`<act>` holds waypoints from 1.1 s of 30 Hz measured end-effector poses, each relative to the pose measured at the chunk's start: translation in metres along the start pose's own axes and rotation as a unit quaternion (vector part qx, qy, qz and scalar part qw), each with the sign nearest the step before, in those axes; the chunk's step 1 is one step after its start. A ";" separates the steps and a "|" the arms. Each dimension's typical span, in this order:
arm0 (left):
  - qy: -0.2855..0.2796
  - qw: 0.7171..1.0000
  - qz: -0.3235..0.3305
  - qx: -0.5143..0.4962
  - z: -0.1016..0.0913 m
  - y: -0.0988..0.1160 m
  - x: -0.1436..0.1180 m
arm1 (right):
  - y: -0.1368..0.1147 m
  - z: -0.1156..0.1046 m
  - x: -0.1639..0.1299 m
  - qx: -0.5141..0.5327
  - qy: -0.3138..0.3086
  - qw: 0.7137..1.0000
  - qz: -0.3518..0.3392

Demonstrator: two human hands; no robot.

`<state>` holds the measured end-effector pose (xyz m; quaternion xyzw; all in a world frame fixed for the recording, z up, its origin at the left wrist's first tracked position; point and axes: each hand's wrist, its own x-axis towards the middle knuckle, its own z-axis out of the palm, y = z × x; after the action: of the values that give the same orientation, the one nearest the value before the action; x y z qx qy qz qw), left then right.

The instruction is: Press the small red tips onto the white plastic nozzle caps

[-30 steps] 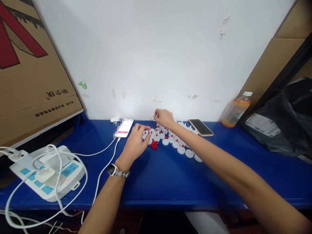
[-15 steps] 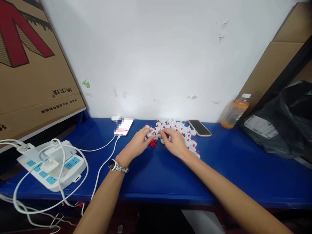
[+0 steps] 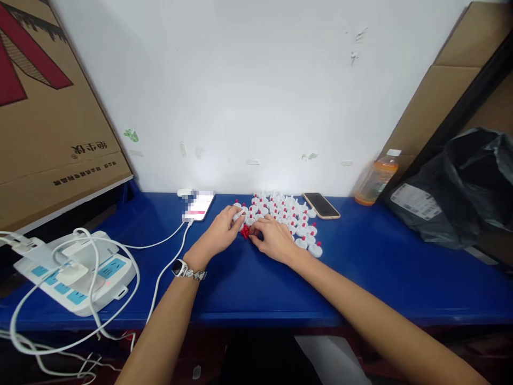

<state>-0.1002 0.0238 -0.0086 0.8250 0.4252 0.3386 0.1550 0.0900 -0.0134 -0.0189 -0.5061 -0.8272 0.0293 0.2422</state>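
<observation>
My left hand [image 3: 221,229] has its thumb and fingers closed round a white nozzle cap [image 3: 239,215], its pale spout showing between them. Beside it on the blue table lies a small heap of red tip caps [image 3: 245,231]. The fingertips of my right hand [image 3: 272,238] are drawn together at the right edge of this heap; whether a red piece is between them is hidden. Behind and to the right of my hands stand several white nozzle caps [image 3: 302,230], many with red tips. Those farther back seem to have plain white spouts.
A phone [image 3: 321,205] lies right of the caps, and a plugged-in phone [image 3: 202,205] lies left. A power strip [image 3: 80,278] with looped white cables takes up the left side. An orange drink bottle [image 3: 377,179] and a black plastic bag [image 3: 436,198] stand right.
My right hand has moved from the white caps down to the red heap. My left hand stays closed near the same spot. The view has shifted slightly.
</observation>
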 end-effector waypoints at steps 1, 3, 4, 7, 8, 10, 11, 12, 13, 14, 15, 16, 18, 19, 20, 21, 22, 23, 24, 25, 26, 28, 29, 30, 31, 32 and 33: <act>-0.002 1.000 -0.001 -0.002 0.000 0.001 0.000 | 0.001 0.000 0.000 0.009 0.007 1.000 0.003; -0.002 1.000 -0.004 -0.008 0.000 0.003 0.000 | 0.003 -0.001 0.002 0.049 0.043 0.998 0.022; -0.003 1.000 -0.006 -0.011 0.001 0.004 -0.001 | 0.004 -0.002 0.003 0.085 0.069 0.993 0.039; -0.019 1.000 -0.003 -0.015 0.004 0.008 -0.002 | 0.008 -0.006 0.007 0.255 0.127 0.955 0.085; -0.030 0.999 0.003 -0.017 0.006 0.009 -0.003 | 0.010 -0.007 0.008 0.315 0.130 0.936 0.090; -0.048 0.998 0.025 -0.030 0.009 0.012 -0.004 | 0.011 -0.008 0.008 0.401 0.121 0.904 0.090; -0.052 0.997 0.038 -0.039 0.011 0.013 -0.004 | 0.011 -0.008 0.008 0.423 0.118 0.894 0.088; -0.052 0.996 0.048 -0.048 0.012 0.013 -0.004 | 0.011 -0.008 0.008 0.436 0.118 0.888 0.088; -0.049 0.996 0.054 -0.054 0.013 0.014 -0.004 | 0.011 -0.008 0.008 0.444 0.118 0.884 0.088; -0.044 0.996 0.056 -0.057 0.014 0.014 -0.004 | 0.011 -0.007 0.008 0.452 0.118 0.880 0.088; -0.041 0.996 0.055 -0.059 0.015 0.015 -0.004 | 0.011 -0.007 0.008 0.461 0.117 0.875 0.088; -0.040 0.996 0.054 -0.059 0.015 0.015 -0.004 | 0.011 -0.006 0.008 0.471 0.118 0.870 0.087; -0.043 0.996 0.054 -0.061 0.015 0.017 -0.004 | 0.011 -0.005 0.010 0.499 0.124 0.854 0.086; -0.047 0.995 0.057 -0.063 0.015 0.019 -0.004 | 0.011 -0.005 0.010 0.516 0.129 0.843 0.086; -0.051 0.995 0.060 -0.065 0.015 0.020 -0.004 | 0.011 -0.005 0.011 0.533 0.134 0.831 0.087; -0.055 0.994 0.062 -0.068 0.015 0.022 -0.005 | 0.011 -0.005 0.012 0.550 0.137 0.819 0.089; -0.059 0.994 0.062 -0.072 0.015 0.024 -0.005 | 0.011 -0.006 0.013 0.564 0.137 0.808 0.094; -0.061 0.993 0.062 -0.077 0.014 0.027 -0.005 | 0.011 -0.006 0.014 0.575 0.138 0.800 0.101; -0.062 0.993 0.060 -0.083 0.014 0.029 -0.005 | 0.011 -0.007 0.014 0.582 0.143 0.793 0.110; -0.061 0.992 0.059 -0.090 0.015 0.030 -0.006 | 0.010 -0.007 0.015 0.586 0.151 0.787 0.119; -0.059 0.992 0.057 -0.096 0.015 0.032 -0.006 | 0.008 -0.007 0.015 0.588 0.164 0.782 0.128; -0.051 0.992 0.054 -0.103 0.017 0.034 -0.006 | 0.004 -0.007 0.015 0.584 0.198 0.775 0.139; -0.047 0.992 0.052 -0.102 0.018 0.034 -0.006 | 0.002 -0.006 0.015 0.580 0.216 0.773 0.140; -0.043 0.993 0.051 -0.099 0.019 0.034 -0.006 | 0.000 -0.005 0.015 0.573 0.231 0.774 0.137; -0.038 0.993 0.050 -0.096 0.020 0.033 -0.005 | -0.002 -0.004 0.015 0.564 0.243 0.778 0.130; -0.033 0.994 0.049 -0.093 0.020 0.032 -0.005 | -0.004 -0.003 0.015 0.555 0.251 0.784 0.120; -0.026 0.994 0.048 -0.091 0.021 0.031 -0.005 | -0.006 -0.002 0.015 0.544 0.255 0.792 0.109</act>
<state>-0.0693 0.0020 -0.0092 0.8358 0.3481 0.3608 0.2237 0.0803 -0.0043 -0.0100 -0.3664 -0.5220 0.3708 0.6751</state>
